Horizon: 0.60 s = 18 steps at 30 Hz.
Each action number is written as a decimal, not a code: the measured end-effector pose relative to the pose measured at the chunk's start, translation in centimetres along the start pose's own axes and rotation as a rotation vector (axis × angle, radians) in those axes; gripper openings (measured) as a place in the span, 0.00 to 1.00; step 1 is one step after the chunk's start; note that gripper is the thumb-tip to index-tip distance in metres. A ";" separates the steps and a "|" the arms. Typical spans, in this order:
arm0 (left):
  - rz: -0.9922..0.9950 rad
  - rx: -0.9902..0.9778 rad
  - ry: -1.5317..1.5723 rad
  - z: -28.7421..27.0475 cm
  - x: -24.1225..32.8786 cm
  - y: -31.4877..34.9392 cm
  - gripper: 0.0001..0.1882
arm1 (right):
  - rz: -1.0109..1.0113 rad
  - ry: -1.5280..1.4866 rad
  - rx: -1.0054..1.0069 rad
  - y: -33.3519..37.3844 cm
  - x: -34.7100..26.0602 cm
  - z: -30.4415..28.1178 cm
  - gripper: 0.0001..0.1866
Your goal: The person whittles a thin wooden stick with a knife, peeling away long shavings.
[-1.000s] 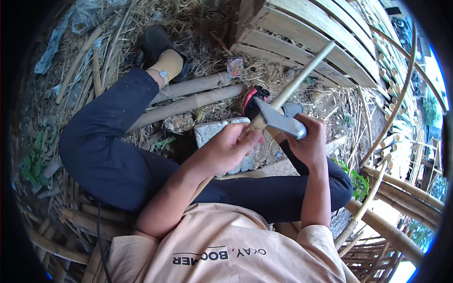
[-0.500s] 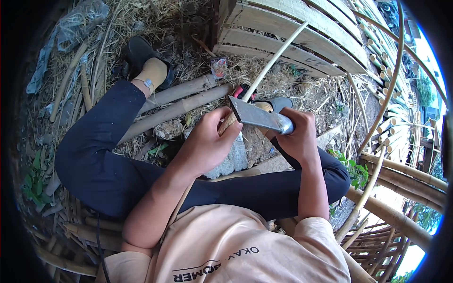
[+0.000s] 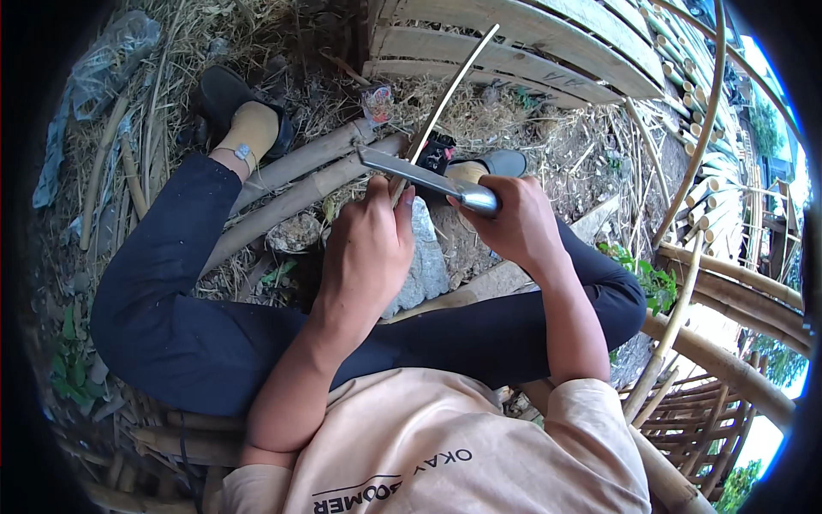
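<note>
A thin bamboo strip point(image 3: 443, 103) slants up and away from my left hand point(image 3: 366, 253), its pale side showing and its far end curving toward the wooden crate. My left hand is closed around the strip's near part, thumb and fingers wrapped on it. In my right hand point(image 3: 520, 221) is the metal handle of a knife point(image 3: 407, 170), gripped firmly. Its broad, flat blade lies across the strip just beyond my left fingers, pointing left. Whether the edge bites into the strip I cannot tell. Below my hands sits a grey stone point(image 3: 425, 261), between my bent legs.
A slatted wooden crate point(image 3: 522, 36) stands ahead. Two bamboo poles point(image 3: 312, 190) lie on the straw-covered ground near my left foot. A black and red object point(image 3: 435, 152) rests by my right shoe point(image 3: 503, 163). Stacked bamboo point(image 3: 706, 190) and a bamboo frame point(image 3: 728, 368) are at right.
Both hands and the knife have shifted left and slightly away from me. The blade has tilted and looks narrower. The strip has turned, and its far end has moved left.
</note>
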<state>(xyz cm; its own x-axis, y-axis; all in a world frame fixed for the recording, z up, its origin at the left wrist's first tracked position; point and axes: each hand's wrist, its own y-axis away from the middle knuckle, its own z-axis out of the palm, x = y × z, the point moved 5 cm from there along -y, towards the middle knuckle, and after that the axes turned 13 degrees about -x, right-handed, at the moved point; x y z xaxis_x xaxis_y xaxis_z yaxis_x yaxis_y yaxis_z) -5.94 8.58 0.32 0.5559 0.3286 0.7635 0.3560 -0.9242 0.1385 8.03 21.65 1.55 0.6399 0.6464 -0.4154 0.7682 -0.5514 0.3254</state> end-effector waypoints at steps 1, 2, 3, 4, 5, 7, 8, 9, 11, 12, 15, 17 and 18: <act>-0.035 -0.033 0.038 0.2 -0.5 0.2 0.12 | 0.035 0.023 -0.048 -0.2 0.1 0.5 0.08; -0.068 -0.068 0.077 0.3 -0.7 0.4 0.12 | 0.032 -0.003 -0.037 -0.5 0.3 0.9 0.08; -0.101 -0.103 0.114 0.4 -1.0 0.6 0.13 | 0.028 0.003 -0.040 -0.6 0.4 1.2 0.07; -0.084 -0.079 0.075 0.4 -0.9 0.7 0.12 | 0.025 0.008 -0.042 -0.7 0.3 1.4 0.07; -0.063 -0.051 0.034 0.3 -0.8 0.8 0.11 | 0.020 0.015 -0.040 -0.8 0.2 1.6 0.07; -0.050 -0.033 -0.007 0.4 -0.7 0.9 0.11 | 0.014 0.003 0.006 -1.0 0.1 2.0 0.06; -0.061 -0.041 -0.006 0.5 -1.0 0.9 0.10 | 0.013 0.008 0.026 -1.2 0.0 2.2 0.06; -0.071 -0.048 -0.005 0.6 -1.2 0.9 0.10 | 0.013 0.013 0.046 -1.5 0.0 2.3 0.06; -0.113 -0.075 -0.025 0.5 -1.3 0.8 0.11 | 0.053 0.032 0.022 -2.2 0.5 2.9 0.08; -0.135 -0.085 -0.035 0.5 -1.3 0.8 0.11 | 0.063 0.049 0.013 -2.5 0.6 3.0 0.08; -0.158 -0.111 -0.073 0.4 -1.6 1.2 0.12 | 0.058 0.059 0.016 -3.2 0.9 3.1 0.09; -0.153 -0.107 -0.089 0.2 -1.6 1.3 0.12 | 0.058 0.077 0.000 -3.4 1.0 2.8 0.09; -0.150 -0.106 -0.095 0.2 -1.5 1.3 0.12 | 0.051 0.080 -0.001 -3.4 1.0 2.9 0.09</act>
<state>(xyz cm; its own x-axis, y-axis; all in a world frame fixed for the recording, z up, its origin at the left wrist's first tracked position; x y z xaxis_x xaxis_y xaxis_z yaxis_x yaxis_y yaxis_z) -6.19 6.92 -0.79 0.5725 0.4765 0.6672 0.3618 -0.8771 0.3159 6.00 22.68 -2.44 0.6779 0.6573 -0.3293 0.7343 -0.5846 0.3450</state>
